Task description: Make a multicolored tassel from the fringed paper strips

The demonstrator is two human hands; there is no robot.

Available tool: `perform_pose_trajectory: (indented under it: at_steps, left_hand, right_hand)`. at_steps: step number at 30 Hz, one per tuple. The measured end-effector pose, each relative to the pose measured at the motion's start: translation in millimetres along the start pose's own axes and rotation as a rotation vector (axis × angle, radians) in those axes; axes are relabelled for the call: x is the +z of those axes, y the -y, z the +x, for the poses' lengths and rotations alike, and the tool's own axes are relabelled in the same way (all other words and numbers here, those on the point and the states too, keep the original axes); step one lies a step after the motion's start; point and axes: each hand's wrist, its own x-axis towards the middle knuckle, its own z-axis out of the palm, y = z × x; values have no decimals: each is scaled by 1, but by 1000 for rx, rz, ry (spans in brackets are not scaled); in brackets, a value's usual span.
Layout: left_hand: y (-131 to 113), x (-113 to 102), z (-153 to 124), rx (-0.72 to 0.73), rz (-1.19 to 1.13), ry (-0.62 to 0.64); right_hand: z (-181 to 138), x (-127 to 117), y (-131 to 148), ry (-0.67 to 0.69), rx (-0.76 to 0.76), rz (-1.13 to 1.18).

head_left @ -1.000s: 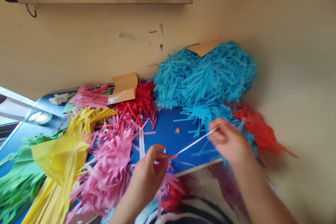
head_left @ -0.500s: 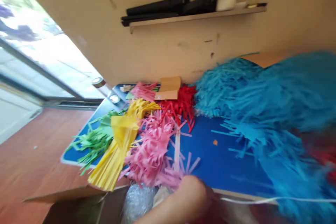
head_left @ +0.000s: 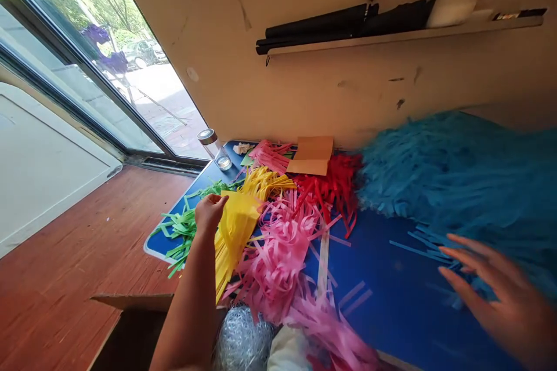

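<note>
Yellow fringed paper [head_left: 238,219] pinched at its corner by the left hand [head_left: 211,211]

Left of the frame's centre, the yellow paper lies with its smooth, uncut end uppermost and its strips running down toward the lower left. Thumb and fingers of the left hand grasp the upper left corner of that end, and the forearm reaches up from the bottom edge, beside a cardboard box [head_left: 130,301] at the lower left.

At the lower right, the right hand [head_left: 500,295] is released: its fingers are spread, with nothing visible between them. It is near the blue fringe [head_left: 435,168] that fills the right side of the frame; whether it touches those strips, I cannot tell.

Green fringe [head_left: 180,232] lies just left of the yellow paper, and another yellow bundle [head_left: 265,182] lies just above it. Pink fringe [head_left: 282,243] spreads along its right side. Red fringe [head_left: 335,182] sits near the centre, between the pink and the blue, with a brown card [head_left: 311,153] partly over it. The blue table [head_left: 369,261] shows between the bundles. Near its far left corner stands a clear glass bottle [head_left: 215,151] with a metallic lid. Silver shreds [head_left: 243,336] show at the bottom edge.
</note>
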Motion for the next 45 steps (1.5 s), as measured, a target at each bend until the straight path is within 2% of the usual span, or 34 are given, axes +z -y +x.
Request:
perform_pose_trajectory:
  at_steps: [3, 6, 7, 9, 11, 13, 15, 18, 20, 21, 22, 25, 26, 27, 29, 31, 34, 37, 39, 41, 45]
  left_hand:
    - [-18, -5, -12, 56, -190, 81]
    - [-41, -1, -46, 109, -373, 239]
    - [-49, 4, -61, 109, -438, 332]
    - [-61, 18, -95, 44, -613, 653]
    - [-67, 32, -129, -10, -674, 956]
    - [-70, 43, -153, -43, -669, 1148]
    - [-72, 51, -164, -58, -646, 1244]
    - [-78, 63, -163, -26, -599, 1238]
    - [-84, 71, -162, 89, -522, 1155]
    - [-86, 75, -165, 201, -468, 1056]
    - [-87, 77, -170, 348, -404, 900]
    - [-84, 83, -202, 839, -221, 306]
    - [-81, 86, -216, 963, -184, 212]
    - [-78, 89, -230, 1059, -168, 235]
    - [-70, 98, -256, 1145, -161, 347]
    - [-63, 110, -273, 1152, -169, 400]
    - [-57, 126, -283, 1129, -184, 417]
    - [-56, 130, -282, 1101, -213, 475]
    - [-58, 127, -281, 1017, -235, 545]
    - [-59, 122, -279, 825, -245, 641]
    - [-62, 117, -274, 285, -321, 873]
  right_hand:
    - [-7, 11, 13, 224, -22, 116]
    - [-12, 27, 36, 280, 63, 276]
    - [-11, 34, 47, 294, 87, 345]
    - [-8, 46, 71, 308, 134, 490]
    - [0, 57, 90, 275, 213, 630]
    - [11, 63, 100, 263, 298, 796]
    - [20, 64, 99, 346, 357, 980]
    - [24, 57, 92, 501, 385, 1143]
    - [21, 51, 89, 480, 400, 1157]
    - [18, 48, 89, 437, 418, 1154]
    - [16, 46, 89, 389, 446, 1149]
    - [8, 45, 92, 248, 576, 1134]
    - [5, 45, 93, 207, 623, 1134]
    - [3, 46, 95, 171, 666, 1143]
    - [-2, 48, 98, 114, 741, 1194]
    - [-6, 51, 102, 62, 797, 1254]
    - [-12, 55, 105, 25, 838, 1292]
    - [-15, 57, 102, 25, 828, 1236]
    - [-16, 55, 98, 58, 805, 1207]
    - [-16, 51, 94, 108, 753, 1219]
    - [-22, 43, 91, 125, 620, 1082]
